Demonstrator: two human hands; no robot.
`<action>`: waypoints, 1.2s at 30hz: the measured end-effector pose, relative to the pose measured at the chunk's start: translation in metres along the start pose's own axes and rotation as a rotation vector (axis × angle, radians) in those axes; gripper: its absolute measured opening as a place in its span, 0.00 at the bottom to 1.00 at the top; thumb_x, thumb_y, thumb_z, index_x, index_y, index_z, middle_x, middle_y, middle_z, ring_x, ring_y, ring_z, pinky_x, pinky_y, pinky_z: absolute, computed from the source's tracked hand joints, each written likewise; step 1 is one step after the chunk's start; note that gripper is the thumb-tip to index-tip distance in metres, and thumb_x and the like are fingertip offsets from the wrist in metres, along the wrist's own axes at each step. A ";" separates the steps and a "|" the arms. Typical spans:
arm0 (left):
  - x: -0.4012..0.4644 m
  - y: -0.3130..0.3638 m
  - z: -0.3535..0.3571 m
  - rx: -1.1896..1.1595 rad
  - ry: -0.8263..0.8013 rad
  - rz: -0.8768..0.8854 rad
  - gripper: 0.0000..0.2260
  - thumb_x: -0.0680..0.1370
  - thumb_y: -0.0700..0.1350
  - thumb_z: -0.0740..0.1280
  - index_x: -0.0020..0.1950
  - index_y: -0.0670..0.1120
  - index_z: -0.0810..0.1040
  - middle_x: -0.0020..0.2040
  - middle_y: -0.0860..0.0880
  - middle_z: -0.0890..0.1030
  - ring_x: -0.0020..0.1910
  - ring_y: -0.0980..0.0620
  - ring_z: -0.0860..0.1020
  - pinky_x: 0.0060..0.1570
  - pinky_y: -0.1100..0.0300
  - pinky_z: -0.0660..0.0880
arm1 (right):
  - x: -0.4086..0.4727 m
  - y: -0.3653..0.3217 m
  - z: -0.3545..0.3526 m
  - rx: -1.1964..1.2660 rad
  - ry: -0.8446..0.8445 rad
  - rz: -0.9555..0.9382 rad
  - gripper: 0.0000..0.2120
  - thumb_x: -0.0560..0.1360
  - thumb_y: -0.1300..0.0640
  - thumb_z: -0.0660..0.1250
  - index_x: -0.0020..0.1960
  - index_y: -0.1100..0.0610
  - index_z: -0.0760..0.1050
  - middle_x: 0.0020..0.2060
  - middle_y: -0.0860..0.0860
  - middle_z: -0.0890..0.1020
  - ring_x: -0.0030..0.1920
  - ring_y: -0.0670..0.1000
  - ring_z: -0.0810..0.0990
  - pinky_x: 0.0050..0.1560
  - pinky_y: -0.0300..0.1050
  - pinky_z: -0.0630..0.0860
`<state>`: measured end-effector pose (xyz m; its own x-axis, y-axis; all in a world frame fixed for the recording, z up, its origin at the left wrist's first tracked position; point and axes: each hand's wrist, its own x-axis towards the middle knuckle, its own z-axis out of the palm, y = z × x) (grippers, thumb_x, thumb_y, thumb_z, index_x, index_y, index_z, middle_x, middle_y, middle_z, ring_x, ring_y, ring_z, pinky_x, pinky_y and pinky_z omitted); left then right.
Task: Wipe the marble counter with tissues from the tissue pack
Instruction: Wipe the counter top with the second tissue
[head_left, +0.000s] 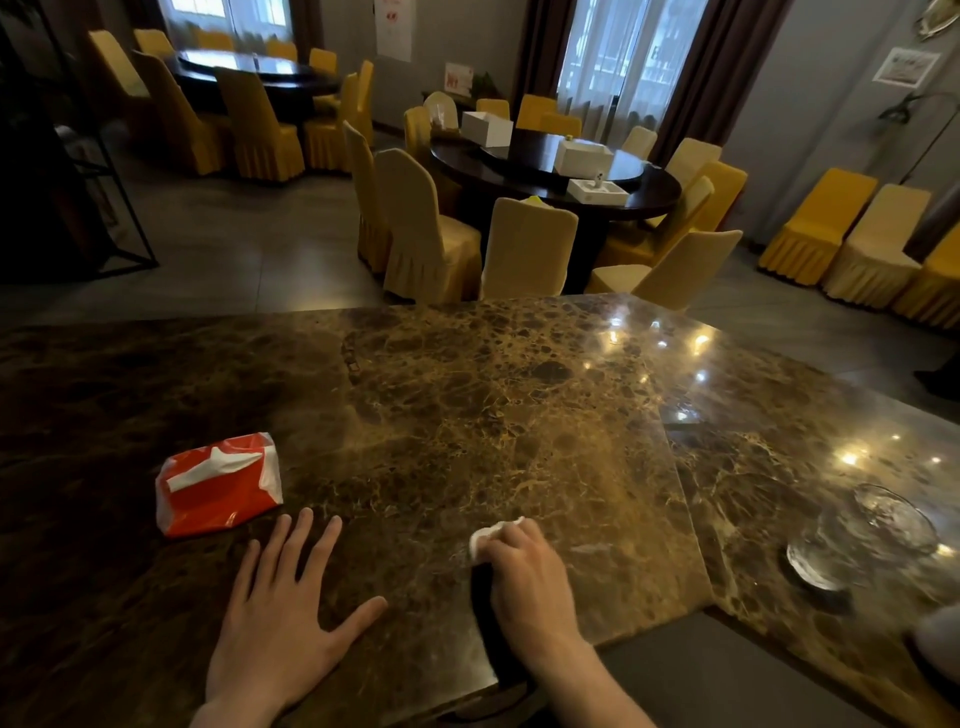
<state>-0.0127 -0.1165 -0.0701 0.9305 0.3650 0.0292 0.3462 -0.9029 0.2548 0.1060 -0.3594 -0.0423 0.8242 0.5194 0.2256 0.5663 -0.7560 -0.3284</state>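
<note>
Marble counter (467, 415): right hand (524, 577) presses tissue (485, 535).

Marble counter (467, 415): brown, gold-veined, polished, ceiling lights reflected at its far right. Tissue pack (218, 483): red and white plastic, crumpled, laid flat on the counter near its front edge, left of centre; a white tissue is seen protruding from the top slit. Wadded white tissue (491, 532): pressed onto the counter, right of the pack, well apart from it.
</note>
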 end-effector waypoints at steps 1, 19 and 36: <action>0.000 0.000 0.001 -0.001 -0.002 -0.001 0.49 0.68 0.85 0.43 0.82 0.60 0.46 0.84 0.52 0.46 0.82 0.51 0.41 0.77 0.52 0.32 | -0.001 -0.006 0.002 0.022 -0.010 -0.037 0.11 0.69 0.65 0.73 0.44 0.49 0.82 0.40 0.44 0.80 0.46 0.48 0.74 0.36 0.41 0.73; 0.001 0.002 -0.003 0.016 -0.073 -0.030 0.51 0.64 0.86 0.37 0.81 0.60 0.40 0.84 0.52 0.41 0.81 0.52 0.36 0.79 0.48 0.35 | -0.006 -0.004 0.013 0.059 0.038 0.041 0.14 0.73 0.63 0.73 0.55 0.49 0.82 0.52 0.45 0.81 0.57 0.48 0.74 0.50 0.38 0.74; 0.001 0.006 -0.008 0.068 -0.127 -0.042 0.52 0.61 0.85 0.31 0.81 0.60 0.36 0.84 0.51 0.39 0.80 0.51 0.34 0.80 0.46 0.36 | -0.003 0.014 0.003 -0.037 0.118 0.271 0.16 0.73 0.67 0.71 0.57 0.53 0.83 0.49 0.48 0.82 0.53 0.49 0.76 0.44 0.41 0.74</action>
<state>-0.0105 -0.1197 -0.0605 0.9212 0.3749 -0.1041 0.3884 -0.9023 0.1873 0.1114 -0.3702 -0.0504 0.9384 0.2481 0.2404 0.3234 -0.8758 -0.3584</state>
